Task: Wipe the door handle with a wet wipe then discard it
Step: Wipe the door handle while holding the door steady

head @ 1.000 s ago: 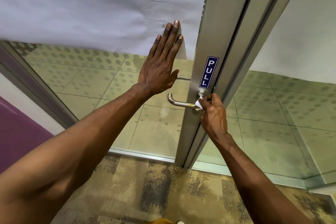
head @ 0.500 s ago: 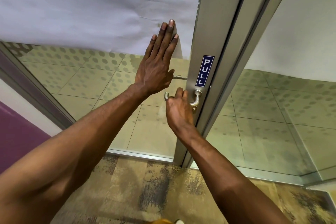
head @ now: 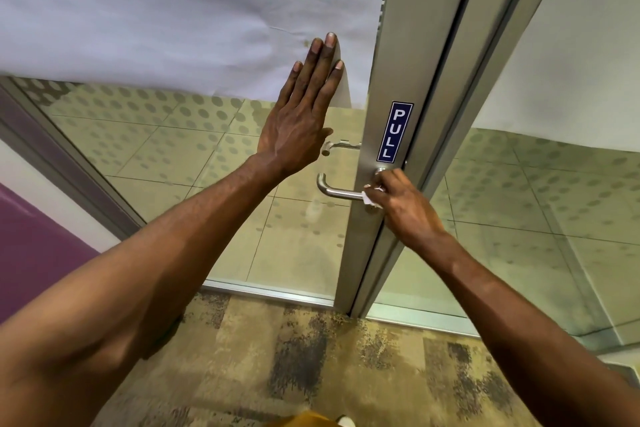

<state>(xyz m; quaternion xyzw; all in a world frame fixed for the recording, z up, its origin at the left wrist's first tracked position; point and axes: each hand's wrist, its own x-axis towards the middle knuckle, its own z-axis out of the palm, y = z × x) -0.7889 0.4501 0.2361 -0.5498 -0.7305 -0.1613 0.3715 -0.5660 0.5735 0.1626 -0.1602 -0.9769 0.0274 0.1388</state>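
Observation:
A silver lever door handle [head: 334, 189] sticks out to the left from the metal door frame [head: 398, 80], below a blue PULL sign [head: 394, 131]. My right hand [head: 405, 208] grips the handle's base end with a small white wet wipe [head: 370, 198] bunched between fingers and metal; only a corner of the wipe shows. My left hand [head: 304, 114] lies flat with fingers spread on the glass door [head: 194, 156], just left of the handle.
White paper [head: 173, 10] covers the upper glass. A second handle [head: 337, 146] shows through the glass on the far side. Another glass panel [head: 540, 218] stands to the right. Patterned carpet [head: 311, 364] lies below, a purple wall [head: 31, 253] at left.
My right hand slid from the handle's base out to its free left end, then back to the base by the frame. My left hand stayed pressed flat on the glass.

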